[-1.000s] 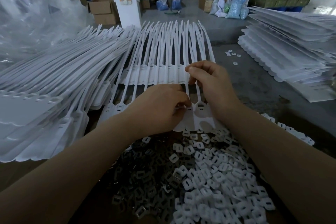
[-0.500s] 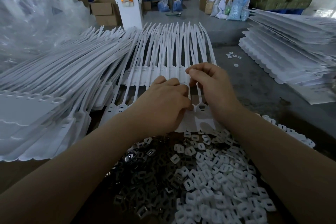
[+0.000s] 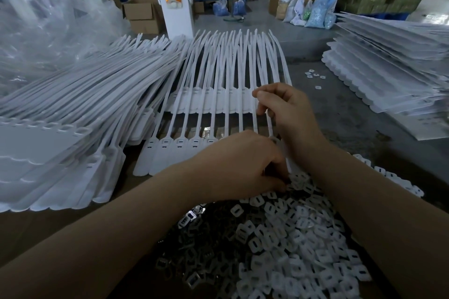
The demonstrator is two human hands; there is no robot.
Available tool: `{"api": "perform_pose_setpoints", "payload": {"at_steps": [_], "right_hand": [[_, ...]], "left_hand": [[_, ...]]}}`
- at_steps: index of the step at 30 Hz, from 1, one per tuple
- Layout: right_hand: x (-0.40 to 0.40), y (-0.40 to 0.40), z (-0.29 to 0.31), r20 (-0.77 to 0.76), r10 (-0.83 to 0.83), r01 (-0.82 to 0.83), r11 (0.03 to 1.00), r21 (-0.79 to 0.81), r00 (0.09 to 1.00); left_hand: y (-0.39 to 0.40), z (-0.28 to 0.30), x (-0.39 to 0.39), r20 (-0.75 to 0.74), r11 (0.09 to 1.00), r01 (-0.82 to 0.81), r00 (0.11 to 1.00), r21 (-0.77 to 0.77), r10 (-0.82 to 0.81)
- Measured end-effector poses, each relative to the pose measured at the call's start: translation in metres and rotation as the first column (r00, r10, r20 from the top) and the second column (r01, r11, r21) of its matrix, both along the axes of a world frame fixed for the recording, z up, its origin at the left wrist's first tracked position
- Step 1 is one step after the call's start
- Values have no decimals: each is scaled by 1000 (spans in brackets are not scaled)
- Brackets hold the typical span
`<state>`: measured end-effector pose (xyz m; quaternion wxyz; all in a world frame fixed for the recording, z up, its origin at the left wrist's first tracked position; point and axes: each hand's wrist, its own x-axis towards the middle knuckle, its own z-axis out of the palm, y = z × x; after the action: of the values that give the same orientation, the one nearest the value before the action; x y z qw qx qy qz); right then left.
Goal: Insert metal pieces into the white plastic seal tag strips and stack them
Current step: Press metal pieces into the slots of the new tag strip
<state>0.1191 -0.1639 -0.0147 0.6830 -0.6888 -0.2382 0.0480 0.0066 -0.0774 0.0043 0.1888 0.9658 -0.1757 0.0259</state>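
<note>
White strip: sheet of seal tag strips (image 3: pixel 209 128) lies mid-tabletop.
Right hand (image 3: pixel 289 116): your fingers pinch its rightmost strip; steady it.
Left hand (image 3: pixel 243 165): fingers curl at the piece pile (image 3: pixel 279 238); what they pinch, you cannot tell.

Strip stacks (image 3: pixel 73 109) left, caps (image 3: pixel 303 245) right of metal pieces (image 3: pixel 199 245).

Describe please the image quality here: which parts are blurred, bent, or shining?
Head view: the wide lens bows the right-hand stack of strips and the far edges; the clear plastic bag is smeared and glary; the metal pieces glint against a dark pile; the hands look sharp.
</note>
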Motion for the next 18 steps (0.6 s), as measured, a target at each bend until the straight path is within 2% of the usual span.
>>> {"api": "perform_pose_setpoints", "payload": {"at_steps": [6, 8, 10, 12, 15, 18], "right_hand": [[0, -2, 2, -2, 18, -17, 1000, 17, 1000], [-1, -4, 3, 3, 26, -27, 1000, 14, 1000], [-1, -5, 4, 13, 42, -42, 999, -8, 999], [-2, -6, 4, 23, 75, -74, 997, -32, 997], [-4, -5, 4, 51, 86, -83, 995, -56, 995], [-1, -5, 4, 15, 16, -16, 1000, -11, 1000]], "left_hand": [[5, 0, -1, 76, 997, -54, 995, -50, 58], [11, 2, 0, 140, 975, -152, 974, -164, 176], [21, 4, 2, 221, 921, -280, 913, -270, 342], [31, 5, 5, 306, 884, -354, 842, -305, 443], [38, 2, 7, 370, 898, -410, 818, -163, 440], [33, -5, 8, 309, 943, -334, 897, 5, 316]]}}
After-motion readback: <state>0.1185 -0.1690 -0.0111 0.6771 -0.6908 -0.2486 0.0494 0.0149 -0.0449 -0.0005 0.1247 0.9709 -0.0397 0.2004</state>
